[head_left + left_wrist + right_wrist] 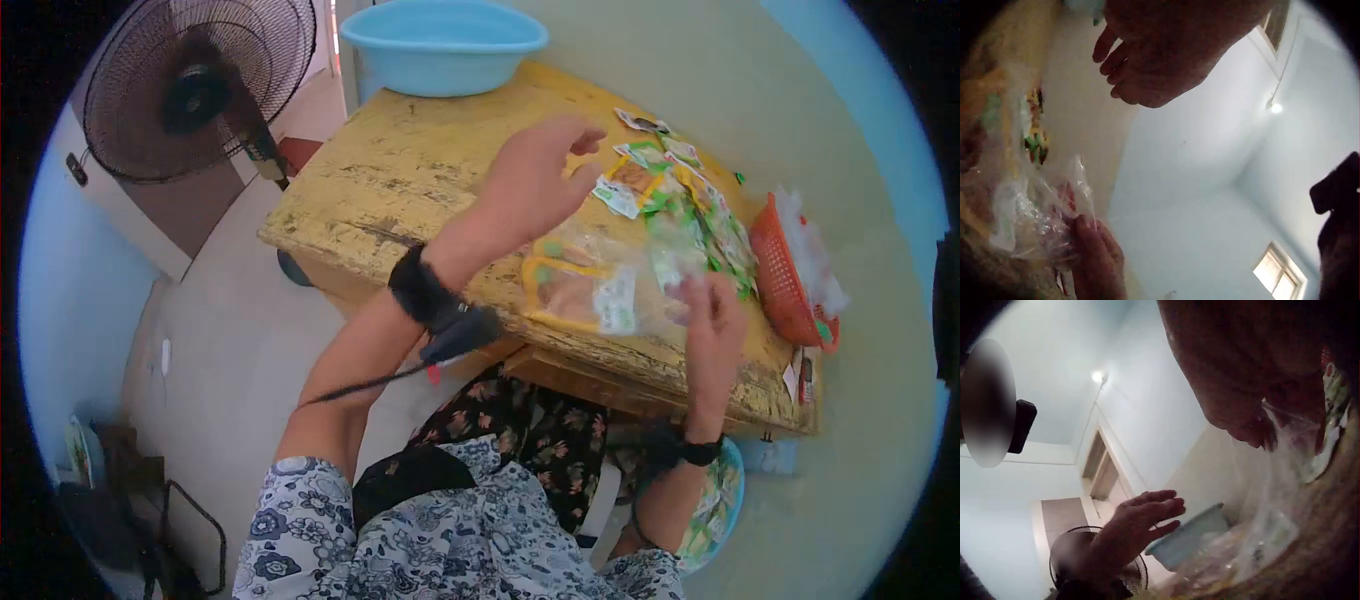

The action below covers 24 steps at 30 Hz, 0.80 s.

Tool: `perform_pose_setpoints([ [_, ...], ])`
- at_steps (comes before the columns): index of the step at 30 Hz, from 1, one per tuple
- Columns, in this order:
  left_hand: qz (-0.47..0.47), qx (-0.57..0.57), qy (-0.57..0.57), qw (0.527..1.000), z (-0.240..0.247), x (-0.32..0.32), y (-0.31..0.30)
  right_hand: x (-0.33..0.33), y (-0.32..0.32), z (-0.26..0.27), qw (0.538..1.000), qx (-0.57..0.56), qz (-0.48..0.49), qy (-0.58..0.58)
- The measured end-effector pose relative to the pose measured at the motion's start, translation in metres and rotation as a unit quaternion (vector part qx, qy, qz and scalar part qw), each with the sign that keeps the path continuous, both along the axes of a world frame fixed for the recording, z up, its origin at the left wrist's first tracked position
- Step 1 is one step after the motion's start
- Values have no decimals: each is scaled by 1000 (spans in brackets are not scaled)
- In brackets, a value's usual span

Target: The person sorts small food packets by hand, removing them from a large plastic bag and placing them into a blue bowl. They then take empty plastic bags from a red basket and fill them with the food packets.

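A clear plastic bag [645, 285] lies along the front of the worn yellow table, with yellow-edged, green and white printed packaging [575, 290] showing through it. At the bag's right end, my right hand [712, 325] pinches the thin plastic between thumb and fingers. The left wrist view also shows this right hand [1096, 256] gripping the crinkled film. My left hand [540, 180] is raised over the table to the left of the bag, fingers loosely bent and holding nothing. In the right wrist view, the left hand [1135, 531] has its fingers extended, apart from the bag.
Several small printed packets [640, 180] are spread along the wall side of the table [350, 190]. A red basket [780, 270] with clear plastic bags stands at the right. A blue basin [440, 60] sits at the far end, near a fan [200, 90]. Below right is a tub [735, 490] of packets.
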<state>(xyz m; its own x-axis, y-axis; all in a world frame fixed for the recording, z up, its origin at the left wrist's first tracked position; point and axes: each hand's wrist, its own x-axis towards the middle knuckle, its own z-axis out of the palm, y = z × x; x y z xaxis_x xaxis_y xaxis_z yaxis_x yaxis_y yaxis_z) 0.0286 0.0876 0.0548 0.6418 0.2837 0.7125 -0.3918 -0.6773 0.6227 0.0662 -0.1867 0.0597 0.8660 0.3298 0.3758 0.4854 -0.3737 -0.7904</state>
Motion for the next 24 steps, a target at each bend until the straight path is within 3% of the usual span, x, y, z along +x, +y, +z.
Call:
perform_pose_setpoints([
  [2,23,45,-21,998,-13,-13,-13,11,-20,-30,990,-129,-50,-41],
  [6,11,116,18,993,-27,-52,-40,8,-35,-58,992,-65,-70,-78],
  [11,-86,214,50,972,-44,-68,-60,7,-35,-76,981,-62,-78,-167],
  [14,-134,258,120,949,-53,-70,-58,3,-34,-78,995,-30,-80,-49],
  [18,-190,285,147,928,-55,-68,-46,8,-35,-93,995,1,-74,-70],
  [21,-187,300,149,923,-46,-68,-48,12,-36,-95,995,27,-71,-59],
  [24,-109,316,146,931,-46,-68,-57,14,-38,-96,995,64,-71,-15],
])
